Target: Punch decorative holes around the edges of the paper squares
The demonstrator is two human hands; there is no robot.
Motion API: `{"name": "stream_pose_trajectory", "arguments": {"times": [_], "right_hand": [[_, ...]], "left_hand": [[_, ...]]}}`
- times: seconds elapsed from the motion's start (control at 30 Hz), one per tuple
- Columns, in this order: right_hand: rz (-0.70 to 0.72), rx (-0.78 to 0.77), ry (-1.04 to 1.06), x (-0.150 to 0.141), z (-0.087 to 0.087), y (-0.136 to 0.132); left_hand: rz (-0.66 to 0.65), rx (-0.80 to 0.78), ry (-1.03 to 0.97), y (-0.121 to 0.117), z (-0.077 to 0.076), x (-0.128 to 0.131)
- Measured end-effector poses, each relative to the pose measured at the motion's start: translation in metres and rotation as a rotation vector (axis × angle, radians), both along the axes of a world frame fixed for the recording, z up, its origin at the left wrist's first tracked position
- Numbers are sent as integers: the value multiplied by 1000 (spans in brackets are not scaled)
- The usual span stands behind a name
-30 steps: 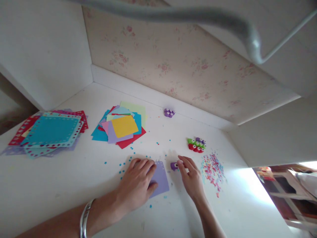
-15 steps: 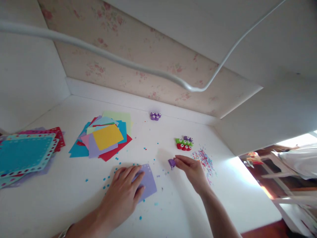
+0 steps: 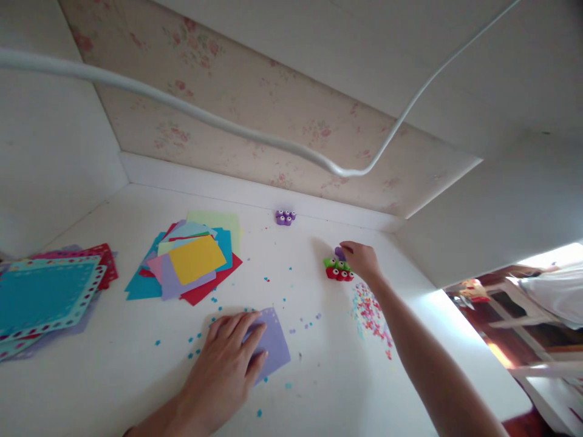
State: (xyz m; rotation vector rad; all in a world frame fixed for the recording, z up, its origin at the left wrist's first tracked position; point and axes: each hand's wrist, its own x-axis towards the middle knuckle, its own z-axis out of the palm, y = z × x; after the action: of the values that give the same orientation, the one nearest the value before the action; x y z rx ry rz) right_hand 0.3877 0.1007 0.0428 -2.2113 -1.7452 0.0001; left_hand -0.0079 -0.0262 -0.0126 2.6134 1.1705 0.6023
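My left hand (image 3: 232,352) lies flat with fingers stretched over a purple sheet of paper (image 3: 272,340), which has small holes punched along its top edge. My right hand (image 3: 362,258) reaches to a cluster of small paper punches. Its fingers pinch a purple paper punch (image 3: 340,253) at the back of that cluster, and they partly hide it. Just in front of those fingertips sit green punches (image 3: 333,263) and, nearer to me, a row of red punches (image 3: 339,275).
More purple punches (image 3: 285,217) stand near the back wall. Colored paper sheets (image 3: 198,258) are piled left of center, and punched-border sheets (image 3: 50,294) lie far left. Confetti (image 3: 371,312) is heaped at right; blue bits are scattered around my left hand. A white cable (image 3: 255,136) hangs across above.
My right hand has carried the purple punch away from beside the purple sheet, up and right to the punch cluster. My left hand has stayed on the sheet.
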Motion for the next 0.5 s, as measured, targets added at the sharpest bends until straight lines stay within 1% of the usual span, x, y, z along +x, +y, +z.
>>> {"name": "stream_pose_trajectory", "arguments": {"times": [0.13,0.27,0.4,0.5], "right_hand": [[71,-107,-119,-3,-7,3],[117,-173,-203,-6,-6,2],[136,-152,-249,-17,2,7],[202,-129,-237,-37,7,17]], "left_hand": [[11,-17,-6,0,2,0],[10,-40,-15,0,2,-1],[24,-37,-26,0,1,-2],[25,-34,-26,0,0,-3]]}}
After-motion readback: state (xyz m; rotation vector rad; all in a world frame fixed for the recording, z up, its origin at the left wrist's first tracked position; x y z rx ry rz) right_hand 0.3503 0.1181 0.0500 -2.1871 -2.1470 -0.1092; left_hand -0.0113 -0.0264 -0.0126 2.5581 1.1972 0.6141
